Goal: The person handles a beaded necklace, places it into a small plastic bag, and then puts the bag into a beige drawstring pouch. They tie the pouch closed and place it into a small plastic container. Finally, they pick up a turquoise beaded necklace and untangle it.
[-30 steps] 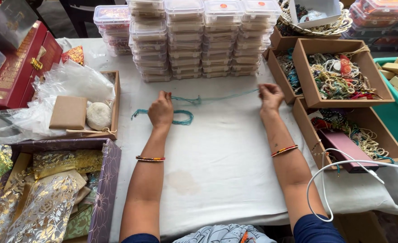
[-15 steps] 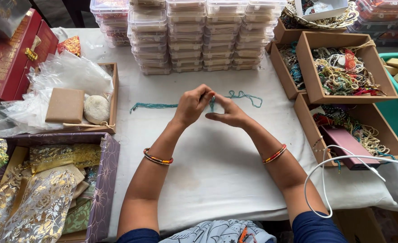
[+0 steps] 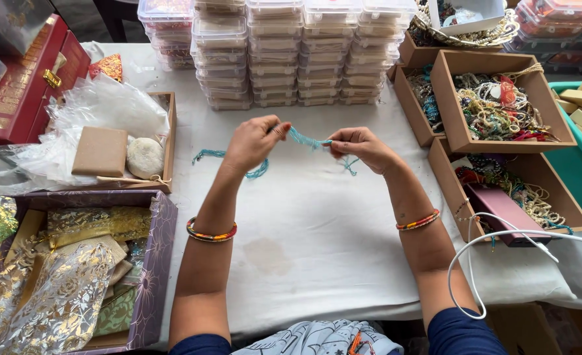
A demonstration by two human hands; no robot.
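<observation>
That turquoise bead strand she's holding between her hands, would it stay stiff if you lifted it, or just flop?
Probably floppy: the turquoise bead strand sags between the left hand and right hand, and its loose ends curl on the white tablecloth. It looks light, since fingertip pinches alone hold it up. The thin strands may tangle easily, as they already loop over one another.

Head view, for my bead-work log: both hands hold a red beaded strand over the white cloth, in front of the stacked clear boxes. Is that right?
Not quite. The head view shows the beaded strand is turquoise, not red. The rest holds: the left hand and the right hand both hold it over the white cloth, in front of the stacked clear boxes.
</observation>
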